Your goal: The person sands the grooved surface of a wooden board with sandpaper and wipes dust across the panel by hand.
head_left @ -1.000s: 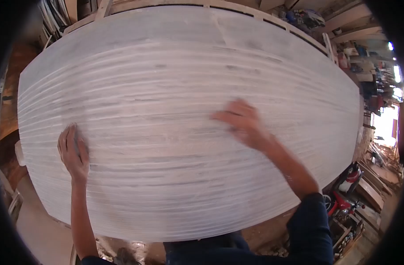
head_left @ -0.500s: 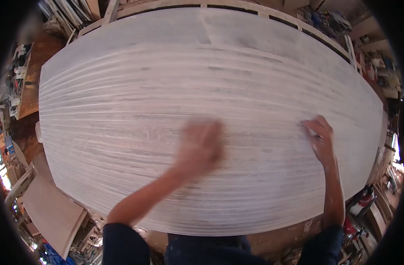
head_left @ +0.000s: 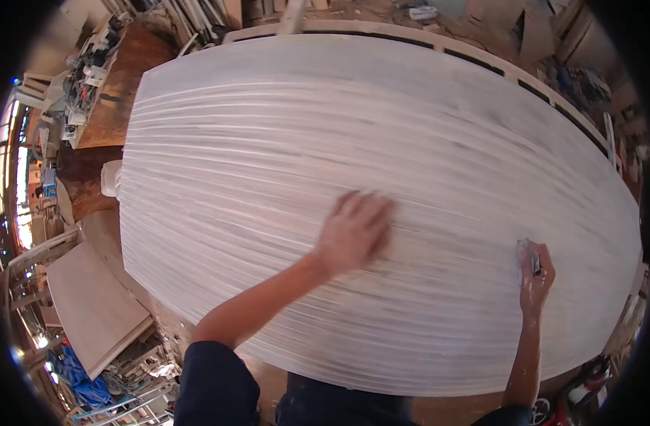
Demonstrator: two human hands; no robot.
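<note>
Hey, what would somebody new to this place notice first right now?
Probably the huge white-streaked panel, which fills most of the view. Next, the two hands over it: the left hand, blurred, near the middle, and the right hand farther right, gripping a small greyish block. Bright blue sheeting also stands out at lower left.

Woodworking shop, cluttered wooden bench (head_left: pixel 129 78), stacked boards (head_left: pixel 94 305)

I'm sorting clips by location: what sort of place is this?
Probably a woodworking workshop. A large, white-streaked panel fills the middle, flat boards lie at the lower left, and a brown table at the upper left has small items crowded along one side.
</note>
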